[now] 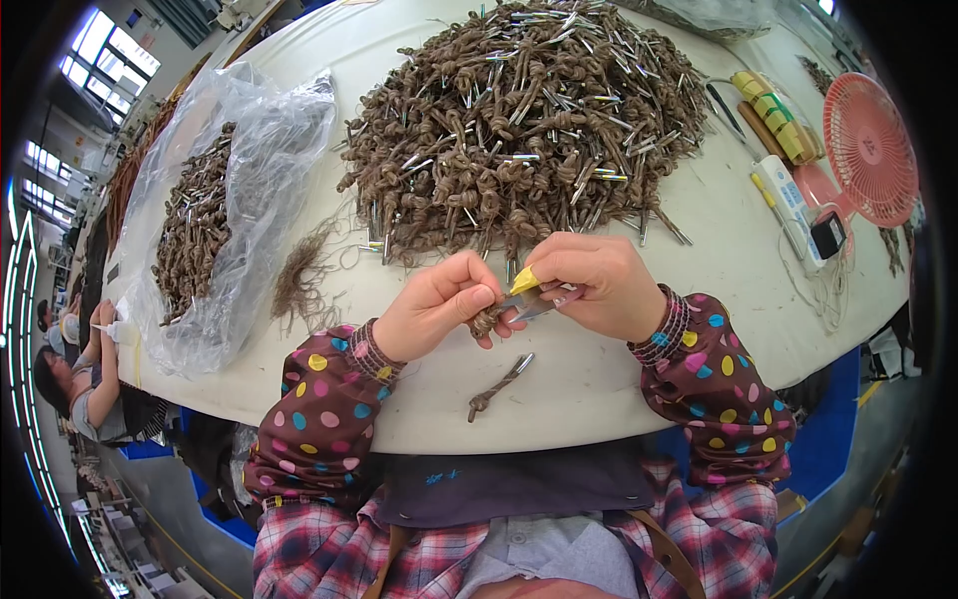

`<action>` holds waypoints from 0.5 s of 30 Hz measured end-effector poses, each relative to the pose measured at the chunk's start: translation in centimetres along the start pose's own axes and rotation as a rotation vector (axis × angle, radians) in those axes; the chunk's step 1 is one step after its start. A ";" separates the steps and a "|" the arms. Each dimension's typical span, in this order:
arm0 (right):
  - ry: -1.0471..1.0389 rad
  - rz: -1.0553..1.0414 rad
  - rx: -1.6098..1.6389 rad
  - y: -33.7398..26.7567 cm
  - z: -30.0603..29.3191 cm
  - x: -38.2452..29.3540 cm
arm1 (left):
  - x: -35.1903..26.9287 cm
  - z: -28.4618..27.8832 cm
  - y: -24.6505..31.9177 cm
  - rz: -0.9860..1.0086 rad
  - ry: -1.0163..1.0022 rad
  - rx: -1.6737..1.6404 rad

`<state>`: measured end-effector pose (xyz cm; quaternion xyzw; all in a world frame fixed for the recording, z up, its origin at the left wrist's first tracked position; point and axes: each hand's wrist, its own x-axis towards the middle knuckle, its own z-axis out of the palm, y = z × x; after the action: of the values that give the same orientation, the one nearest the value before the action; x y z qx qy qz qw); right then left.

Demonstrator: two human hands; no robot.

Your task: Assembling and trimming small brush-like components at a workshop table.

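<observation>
My left hand (438, 307) pinches a knotted brown cord (485, 322) over the front part of the pale table. In my right hand (602, 281) is a small metal cutting tool (530, 305) with yellow tape (525, 280) on it, probably thread snips. Its blades lie against or right beside the cord's knot; fingers hide part of both. Below my hands, a single knotted cord (490, 397) with a shiny metal tip lies on the table. Just beyond them rises a big pile of similar knotted cords (524, 142), many with metal tips.
Left of the pile lies a clear plastic bag (281, 165) with more knotted cords, beside loose thread clippings (299, 283). At right are a pink fan (868, 150), a white power strip (782, 198) with a black adapter (828, 235), and a yellow-green bundle (778, 120). Another person (97, 382) sits at far left.
</observation>
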<state>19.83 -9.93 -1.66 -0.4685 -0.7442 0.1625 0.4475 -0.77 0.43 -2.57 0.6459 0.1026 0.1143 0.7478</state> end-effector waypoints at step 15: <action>0.138 0.250 -0.259 -2.1 1.9 -0.6 | 0.0 0.4 -1.1 0.219 0.382 0.500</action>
<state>17.22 -11.17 -1.58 -0.6208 -0.6627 0.0873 0.4098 -0.56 -0.10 -3.56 0.7835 0.1959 0.2844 0.5166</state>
